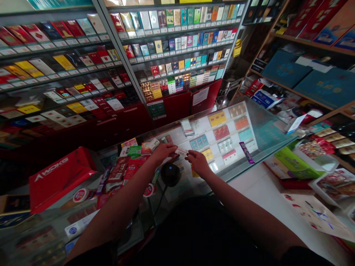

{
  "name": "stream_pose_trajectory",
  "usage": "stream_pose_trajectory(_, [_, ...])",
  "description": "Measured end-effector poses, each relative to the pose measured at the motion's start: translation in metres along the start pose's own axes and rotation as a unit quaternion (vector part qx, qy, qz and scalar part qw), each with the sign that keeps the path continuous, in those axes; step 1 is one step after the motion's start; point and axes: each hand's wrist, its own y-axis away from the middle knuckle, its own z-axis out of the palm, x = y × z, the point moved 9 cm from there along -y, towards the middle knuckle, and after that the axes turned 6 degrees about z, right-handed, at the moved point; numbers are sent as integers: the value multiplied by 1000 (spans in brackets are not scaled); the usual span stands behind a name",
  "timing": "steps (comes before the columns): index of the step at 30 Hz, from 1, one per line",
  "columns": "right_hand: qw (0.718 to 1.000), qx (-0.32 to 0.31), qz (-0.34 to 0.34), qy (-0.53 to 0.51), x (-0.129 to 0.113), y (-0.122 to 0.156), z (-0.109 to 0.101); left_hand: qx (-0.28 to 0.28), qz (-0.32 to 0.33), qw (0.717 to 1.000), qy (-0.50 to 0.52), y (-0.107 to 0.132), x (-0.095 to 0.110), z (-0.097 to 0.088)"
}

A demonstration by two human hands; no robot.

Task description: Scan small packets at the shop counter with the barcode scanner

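Head view: left hand [163,153] and right hand [197,163] have fingers closed, pinching small white card [181,151] at its two ends, a steady hold, card level at 12 o'clock from the hands over glass counter [244,164], black round device [170,174] just below at 6 o'clock, cigarette packs [217,119] under glass at 1 o'clock.

I count 1 left hand [163,153], 1 right hand [197,163] and 1 white card [181,151]. I also have 1 black puck [170,174] and 1 red box [62,178] in view.
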Motion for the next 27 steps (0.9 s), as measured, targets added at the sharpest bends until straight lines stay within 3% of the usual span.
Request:
stream_pose_trajectory(6, [999, -17, -18, 48, -14, 11, -1, -7, 60, 994, -90, -2, 16, -15])
stream_pose_trajectory(15, [998, -36, -42, 38, -10, 14, 9, -6, -5, 1000, 9, 9, -4, -5])
stream_pose_trajectory(22, [998, -21, -45, 44, -16, 19, 5, -23, 73, 987, -140, 10, 12, -17])
stream_pose_trajectory(27, [1000, -10, -7, -3, -11, 14, 2, -14, 33, 997, -67, 11, 9, -9])
